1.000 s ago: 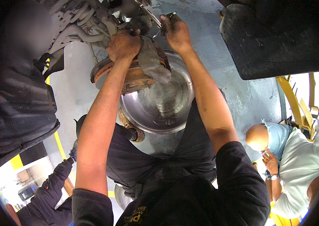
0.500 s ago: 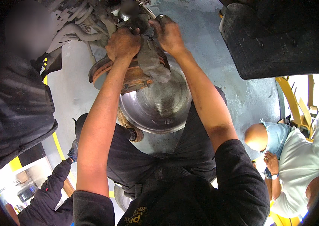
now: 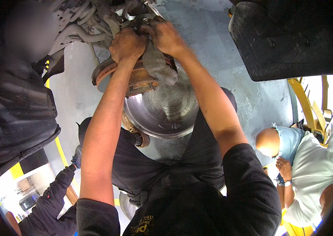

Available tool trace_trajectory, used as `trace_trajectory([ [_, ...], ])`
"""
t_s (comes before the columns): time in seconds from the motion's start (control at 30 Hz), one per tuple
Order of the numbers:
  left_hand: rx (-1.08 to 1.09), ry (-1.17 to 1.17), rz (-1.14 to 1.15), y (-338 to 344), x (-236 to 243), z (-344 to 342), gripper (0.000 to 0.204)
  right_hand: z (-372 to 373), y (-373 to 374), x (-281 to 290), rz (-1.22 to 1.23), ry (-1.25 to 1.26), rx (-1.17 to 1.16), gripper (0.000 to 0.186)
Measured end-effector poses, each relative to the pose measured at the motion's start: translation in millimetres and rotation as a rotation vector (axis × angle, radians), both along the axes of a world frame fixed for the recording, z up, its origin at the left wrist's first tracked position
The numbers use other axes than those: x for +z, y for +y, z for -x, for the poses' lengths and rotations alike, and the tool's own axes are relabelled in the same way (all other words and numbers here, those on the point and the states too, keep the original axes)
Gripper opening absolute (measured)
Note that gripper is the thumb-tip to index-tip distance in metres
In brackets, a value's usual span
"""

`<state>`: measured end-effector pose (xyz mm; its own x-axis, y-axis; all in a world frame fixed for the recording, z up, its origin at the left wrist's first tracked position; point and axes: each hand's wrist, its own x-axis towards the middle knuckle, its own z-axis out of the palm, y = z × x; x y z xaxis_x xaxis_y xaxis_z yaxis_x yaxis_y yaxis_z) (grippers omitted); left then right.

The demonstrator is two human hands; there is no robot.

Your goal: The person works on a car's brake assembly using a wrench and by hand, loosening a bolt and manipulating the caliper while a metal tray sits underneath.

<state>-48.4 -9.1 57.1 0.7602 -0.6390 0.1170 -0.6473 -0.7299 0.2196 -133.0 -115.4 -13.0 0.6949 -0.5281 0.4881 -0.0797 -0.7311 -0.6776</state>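
Both of my arms reach up to a car's brake assembly at the top. My left hand (image 3: 127, 45) is closed behind the grey brake caliper (image 3: 158, 67), its fingers curled round something hidden. Close beside it, my right hand (image 3: 165, 37) is also closed, fingertips near the caliper's upper end; what it grips is hidden. Below my left hand is the rusty brake disc (image 3: 138, 82), with the caliper over its right side. Coil and hose-like suspension parts (image 3: 84, 33) rise at the upper left.
Under the brake, a large shiny round metal piece (image 3: 170, 114) lies between my legs. Black fender panels (image 3: 288, 43) frame the right and left. A person in a white shirt (image 3: 316, 173) sits at right; a dark-sleeved person (image 3: 50, 196) is at lower left. Yellow metal frame (image 3: 302, 94) stands at right.
My right hand has moved left and slightly down, closing the gap to my left hand. My left hand stays in nearly the same place on the caliper.
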Motion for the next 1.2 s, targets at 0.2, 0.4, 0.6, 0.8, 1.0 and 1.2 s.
trace_trajectory([
  [0.2,-0.015,-0.016,0.053,-1,-4,-3,0.046,5,4,0,-0.003,-0.053,0.016,0.024],
  [0.4,0.004,-0.001,0.034,-2,-5,-2,0.046,-7,-21,-50,0.148,-0.148,-0.159,0.024],
  [0.6,-0.032,-0.03,0.046,-3,-4,-4,0.047,-4,-65,-145,-1.622,-0.578,-0.237,0.027],
  [0.8,0.005,-0.014,-0.035,-4,-3,-1,0.047,-15,-48,-107,-0.492,-0.545,-0.509,0.035],
  [1.0,0.053,-0.032,-0.027,-3,5,8,0.046,5,-6,-34,-0.117,-0.428,-0.448,0.032],
  [1.2,0.07,-0.021,-0.029,-2,9,11,0.047,7,2,-18,0.059,-0.4,-0.328,0.025],
])
